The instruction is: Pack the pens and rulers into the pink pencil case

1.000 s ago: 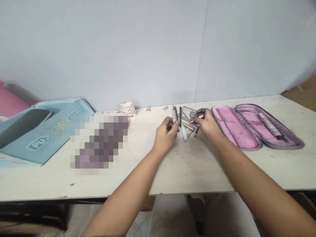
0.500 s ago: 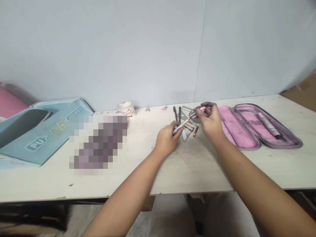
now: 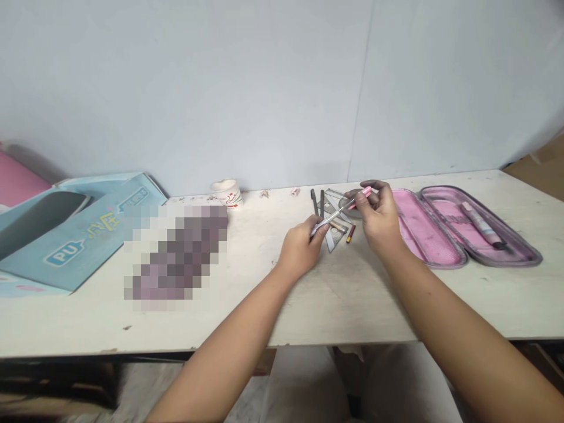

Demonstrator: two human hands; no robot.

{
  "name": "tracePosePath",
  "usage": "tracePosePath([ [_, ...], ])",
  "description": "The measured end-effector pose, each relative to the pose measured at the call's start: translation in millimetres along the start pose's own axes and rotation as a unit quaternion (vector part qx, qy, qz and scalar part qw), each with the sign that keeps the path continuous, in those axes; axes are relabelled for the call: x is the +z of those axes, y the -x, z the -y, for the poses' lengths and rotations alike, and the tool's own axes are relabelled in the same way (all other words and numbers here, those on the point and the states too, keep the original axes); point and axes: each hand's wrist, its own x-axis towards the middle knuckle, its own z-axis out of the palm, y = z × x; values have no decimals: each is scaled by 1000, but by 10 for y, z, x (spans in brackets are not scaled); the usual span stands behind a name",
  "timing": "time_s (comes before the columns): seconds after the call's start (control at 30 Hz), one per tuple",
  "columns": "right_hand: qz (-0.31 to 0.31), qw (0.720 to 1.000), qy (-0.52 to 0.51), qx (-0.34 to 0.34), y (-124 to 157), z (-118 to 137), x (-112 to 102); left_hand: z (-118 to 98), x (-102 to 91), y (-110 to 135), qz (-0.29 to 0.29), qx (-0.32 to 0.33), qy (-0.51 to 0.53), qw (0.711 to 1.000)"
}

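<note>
Both hands closed: left hand [image 3: 302, 249] pinches the lower end of a slim pink-and-clear pen [image 3: 339, 211], right hand [image 3: 379, 217] the upper end, between thumb and fingers. Pen slants above clear plastic set squares [image 3: 333, 238], near two dark pens [image 3: 314, 202] and a short red pencil [image 3: 350, 234]. Open pink pencil case [image 3: 440, 235] just beside right hand, on a white table [image 3: 352, 311].

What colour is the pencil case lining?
The pencil case lining is pink, clearest in the head view.
</note>
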Motion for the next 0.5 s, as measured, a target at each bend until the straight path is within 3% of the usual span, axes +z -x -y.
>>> tracePosePath([
  [0.2, 163, 978, -88, 94, 65, 25, 55, -14, -8, 5, 36, -36, 173, 984],
  [0.37, 218, 958, -132, 133, 119, 130, 88, -90, 35, 28, 177, -51, 428, 885],
  [0.43, 196, 968, -95, 124, 152, 145, 134, -100, 69, 23, 147, -60, 431, 888],
  [0.5, 132, 987, -14, 86, 189, 136, 191, -88, 94, 8, 61, -66, 374, 923],
])
